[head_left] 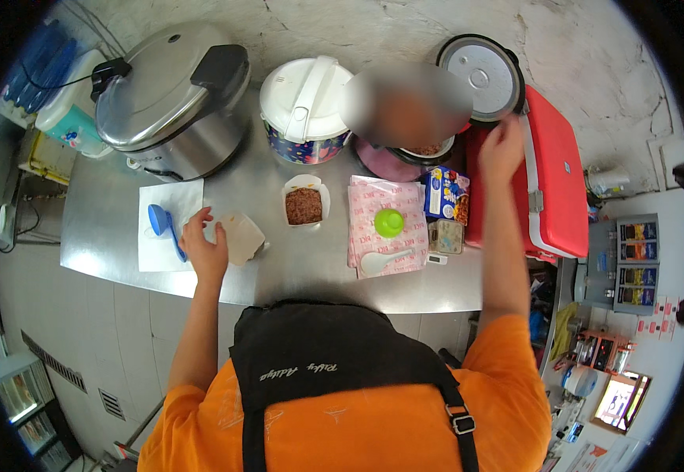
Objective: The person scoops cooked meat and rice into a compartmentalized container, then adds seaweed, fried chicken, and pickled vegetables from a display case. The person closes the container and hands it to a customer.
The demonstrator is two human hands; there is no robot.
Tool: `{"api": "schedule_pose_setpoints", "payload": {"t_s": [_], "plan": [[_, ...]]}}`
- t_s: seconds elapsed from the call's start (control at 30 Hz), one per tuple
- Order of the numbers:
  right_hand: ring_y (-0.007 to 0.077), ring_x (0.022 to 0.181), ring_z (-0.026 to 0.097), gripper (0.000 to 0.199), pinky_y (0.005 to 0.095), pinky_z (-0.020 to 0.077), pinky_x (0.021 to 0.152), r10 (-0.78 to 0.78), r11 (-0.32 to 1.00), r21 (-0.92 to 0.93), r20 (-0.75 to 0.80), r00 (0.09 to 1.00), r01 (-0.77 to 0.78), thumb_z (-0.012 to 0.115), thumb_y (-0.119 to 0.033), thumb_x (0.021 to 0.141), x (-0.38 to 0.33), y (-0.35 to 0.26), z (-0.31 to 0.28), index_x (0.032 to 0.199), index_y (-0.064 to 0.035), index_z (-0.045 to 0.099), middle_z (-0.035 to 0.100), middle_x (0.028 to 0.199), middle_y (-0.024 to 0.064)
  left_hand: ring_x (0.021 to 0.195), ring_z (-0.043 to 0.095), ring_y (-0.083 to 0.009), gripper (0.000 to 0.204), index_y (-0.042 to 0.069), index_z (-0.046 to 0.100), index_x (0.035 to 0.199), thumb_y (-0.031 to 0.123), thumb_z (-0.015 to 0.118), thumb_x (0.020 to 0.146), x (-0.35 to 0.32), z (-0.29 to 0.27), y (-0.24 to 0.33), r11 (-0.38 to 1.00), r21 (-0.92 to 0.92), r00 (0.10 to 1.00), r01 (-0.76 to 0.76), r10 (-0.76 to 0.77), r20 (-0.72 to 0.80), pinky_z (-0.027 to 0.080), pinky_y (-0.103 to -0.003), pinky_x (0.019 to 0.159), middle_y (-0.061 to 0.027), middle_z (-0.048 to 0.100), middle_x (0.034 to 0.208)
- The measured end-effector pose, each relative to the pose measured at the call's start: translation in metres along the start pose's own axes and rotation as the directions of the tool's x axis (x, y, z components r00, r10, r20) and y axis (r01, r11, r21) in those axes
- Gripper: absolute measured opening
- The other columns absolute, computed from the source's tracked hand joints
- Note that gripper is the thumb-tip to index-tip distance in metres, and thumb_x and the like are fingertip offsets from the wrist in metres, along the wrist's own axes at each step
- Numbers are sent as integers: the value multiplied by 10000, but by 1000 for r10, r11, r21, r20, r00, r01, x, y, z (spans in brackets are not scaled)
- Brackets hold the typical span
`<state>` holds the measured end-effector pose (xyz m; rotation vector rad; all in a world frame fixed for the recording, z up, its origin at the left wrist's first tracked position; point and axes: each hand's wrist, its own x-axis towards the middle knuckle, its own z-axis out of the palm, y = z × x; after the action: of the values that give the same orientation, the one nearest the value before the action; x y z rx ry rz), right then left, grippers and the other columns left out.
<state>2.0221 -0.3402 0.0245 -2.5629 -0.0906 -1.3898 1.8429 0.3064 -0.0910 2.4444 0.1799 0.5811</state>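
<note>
My left hand (204, 242) hovers over the steel table with its fingers apart and nothing in them. It is between a blue scoop (167, 228) on white paper and an opened paper food box (241, 238). My right hand (502, 148) is raised at the lower edge of a rice cooker's upright lid (479, 79). Its fingers are curled and partly hidden, so whether they touch or grip the lid is unclear. The pink cooker (381, 161) below is partly covered by a grey blur, with some brown food showing at its rim. Another paper box (304, 206) holds brown food.
A large steel rice cooker (173, 102) and a white-lidded patterned cooker (303, 110) stand at the back. Printed wrapping paper (364, 211) carries a green cup (389, 223) and white spoon (385, 260). A blue carton (445, 193) and red cool box (558, 173) are right.
</note>
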Motion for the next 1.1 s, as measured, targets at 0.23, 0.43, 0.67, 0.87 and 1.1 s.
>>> {"api": "schedule_pose_setpoints", "payload": {"t_s": [0.23, 0.43, 0.67, 0.87, 1.1], "plan": [[380, 1157, 704, 988, 469, 570, 1013, 440, 851, -1, 545, 713, -525, 909, -301, 814, 191, 53, 31, 1696, -145, 491, 712, 1330, 244, 1062, 655, -267, 422, 91, 704, 1331, 49, 764, 915, -30, -49, -36, 973, -67, 958, 223, -231, -169, 498, -456, 999, -63, 737, 1125], [441, 1482, 505, 927, 529, 439, 1240, -264, 961, 229, 599, 756, 155, 899, -153, 772, 87, -80, 29, 1631, -270, 572, 495, 1609, 278, 1067, 667, -263, 403, 85, 708, 1320, 66, 760, 921, -47, -85, -96, 907, 32, 880, 419, -397, -262, 507, -437, 979, -55, 736, 1174], [459, 1641, 282, 839, 843, 309, 1172, 189, 970, -241, 619, 762, -44, 908, -410, 879, -30, -219, 73, 1609, -258, 523, 379, 1757, 143, 1101, 650, -197, 437, 82, 693, 1384, 80, 762, 952, 84, -129, -215, 901, -245, 880, 359, -413, -232, 512, -374, 925, -68, 730, 1241], [301, 904, 751, 364, 406, 604, 841, 113, 961, 168, 482, 869, -218, 807, -118, 927, -74, -448, 84, 1276, -48, 734, 781, 1095, 163, 1297, 637, -260, 641, 118, 599, 1519, 196, 845, 932, 325, -177, -254, 948, -304, 977, -97, 33, -208, 505, -465, 1061, -86, 704, 1430], [494, 1072, 731, 526, 581, 596, 914, -20, 881, 152, 958, 285, -448, 810, -263, 968, -250, -721, 138, 1380, -45, 566, 729, 1197, 265, 1364, 628, -269, 655, 149, 595, 1539, 145, 824, 925, 546, -155, -214, 755, -83, 723, -651, 649, 236, 474, -448, 1162, -102, 697, 1469]]}}
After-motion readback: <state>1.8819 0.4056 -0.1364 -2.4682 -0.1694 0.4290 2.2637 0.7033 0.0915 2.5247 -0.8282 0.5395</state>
